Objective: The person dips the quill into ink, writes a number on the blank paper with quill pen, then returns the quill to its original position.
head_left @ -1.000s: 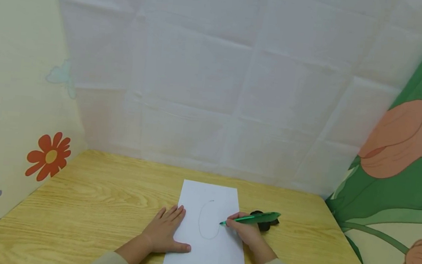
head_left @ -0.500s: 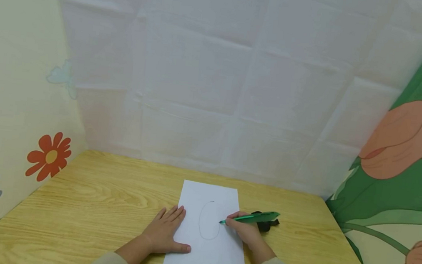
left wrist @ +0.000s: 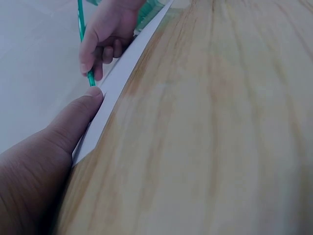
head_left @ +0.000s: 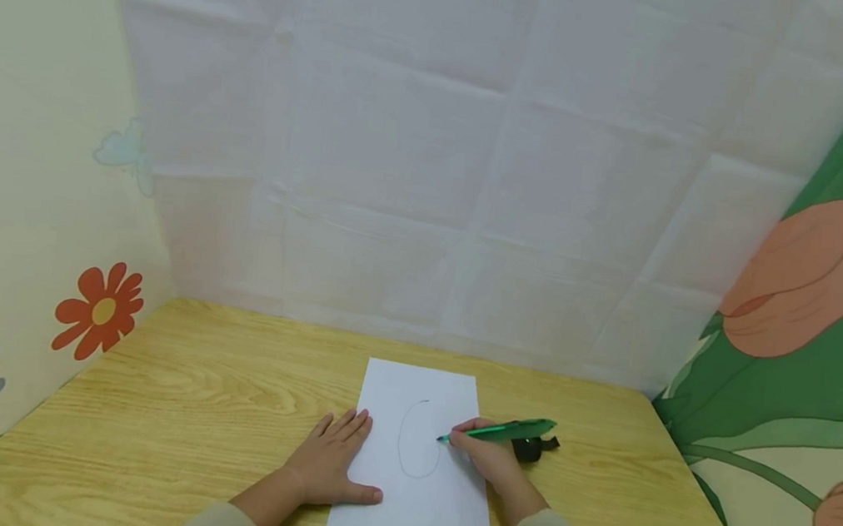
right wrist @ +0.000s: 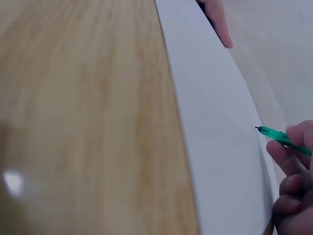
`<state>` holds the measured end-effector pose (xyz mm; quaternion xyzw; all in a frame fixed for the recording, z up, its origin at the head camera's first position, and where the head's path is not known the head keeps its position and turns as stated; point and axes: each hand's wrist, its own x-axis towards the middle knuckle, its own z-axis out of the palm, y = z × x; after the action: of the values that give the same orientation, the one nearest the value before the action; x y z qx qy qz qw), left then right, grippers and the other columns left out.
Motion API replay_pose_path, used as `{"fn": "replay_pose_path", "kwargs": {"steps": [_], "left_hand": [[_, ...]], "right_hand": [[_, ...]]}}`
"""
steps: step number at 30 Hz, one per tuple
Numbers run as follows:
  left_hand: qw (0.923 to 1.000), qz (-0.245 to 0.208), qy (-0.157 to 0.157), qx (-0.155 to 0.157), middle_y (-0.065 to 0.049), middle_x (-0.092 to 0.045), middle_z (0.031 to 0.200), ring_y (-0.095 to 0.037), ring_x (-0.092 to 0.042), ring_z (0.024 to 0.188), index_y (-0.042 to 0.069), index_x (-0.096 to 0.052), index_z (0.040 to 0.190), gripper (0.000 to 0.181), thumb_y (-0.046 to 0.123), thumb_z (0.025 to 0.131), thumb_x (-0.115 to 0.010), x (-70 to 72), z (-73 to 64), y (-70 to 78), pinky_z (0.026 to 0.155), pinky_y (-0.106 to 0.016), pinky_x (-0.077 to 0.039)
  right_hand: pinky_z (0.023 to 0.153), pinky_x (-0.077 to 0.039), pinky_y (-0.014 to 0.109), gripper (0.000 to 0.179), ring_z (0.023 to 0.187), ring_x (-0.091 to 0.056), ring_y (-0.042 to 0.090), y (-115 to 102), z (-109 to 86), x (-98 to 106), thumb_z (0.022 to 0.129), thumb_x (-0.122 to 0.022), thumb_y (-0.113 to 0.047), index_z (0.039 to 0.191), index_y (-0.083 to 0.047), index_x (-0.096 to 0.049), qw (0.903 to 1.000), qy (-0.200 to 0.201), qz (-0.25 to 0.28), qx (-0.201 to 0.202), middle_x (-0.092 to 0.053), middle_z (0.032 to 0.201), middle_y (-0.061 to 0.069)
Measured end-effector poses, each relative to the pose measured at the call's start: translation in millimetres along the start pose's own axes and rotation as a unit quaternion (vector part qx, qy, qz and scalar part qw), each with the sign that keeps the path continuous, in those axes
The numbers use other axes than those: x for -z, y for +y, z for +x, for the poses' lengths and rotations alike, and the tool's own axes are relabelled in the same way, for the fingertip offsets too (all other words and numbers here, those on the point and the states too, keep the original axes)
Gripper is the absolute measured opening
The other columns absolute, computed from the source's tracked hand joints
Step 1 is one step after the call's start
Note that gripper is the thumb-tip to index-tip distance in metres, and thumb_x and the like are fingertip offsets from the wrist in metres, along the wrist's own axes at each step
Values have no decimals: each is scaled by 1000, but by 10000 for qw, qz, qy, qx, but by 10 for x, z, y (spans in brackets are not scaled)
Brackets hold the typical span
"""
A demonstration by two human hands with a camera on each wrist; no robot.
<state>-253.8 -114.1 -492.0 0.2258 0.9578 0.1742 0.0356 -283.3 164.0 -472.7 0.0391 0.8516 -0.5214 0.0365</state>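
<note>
A white sheet of paper (head_left: 410, 517) lies on the wooden table, bearing a thin drawn curve like an oval left open at its upper right. My left hand (head_left: 329, 464) rests flat on the sheet's left edge, fingers spread and thumb over the paper. Between the thumb and fingers of my right hand (head_left: 490, 461) is a slim green pen (head_left: 512, 430) with a leaf-like upper end. Its dark tip meets the paper at the right end of the curve. The right wrist view also shows the green pen (right wrist: 279, 136) pinched near its tip.
Just beyond my right hand, a small black object (head_left: 529, 448) lies on the wooden table (head_left: 230, 388); its kind is unclear. A creased white cloth (head_left: 399, 169) hangs behind the table. Flower-patterned panels (head_left: 789, 278) stand at both sides.
My right hand and the pen have shifted slightly upward on the sheet, away from me, and the line's right side has grown a little. My left hand stays in place.
</note>
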Motion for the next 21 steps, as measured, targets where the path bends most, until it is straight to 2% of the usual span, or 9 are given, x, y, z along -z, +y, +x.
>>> {"fn": "replay_pose_path", "kwargs": {"steps": [21], "left_hand": [[9999,-31,-89,34,-14,-24,162,-33,-16,152,1,-27,153,120,84,72,-56,42,-25,48,121,-57,-9]], "right_hand": [[70,-40,25,18,81,-56,16,-24,85,-67,80,-78,-23,88,-8,-72,9999,33,134,-67,-72,84,-1]]}}
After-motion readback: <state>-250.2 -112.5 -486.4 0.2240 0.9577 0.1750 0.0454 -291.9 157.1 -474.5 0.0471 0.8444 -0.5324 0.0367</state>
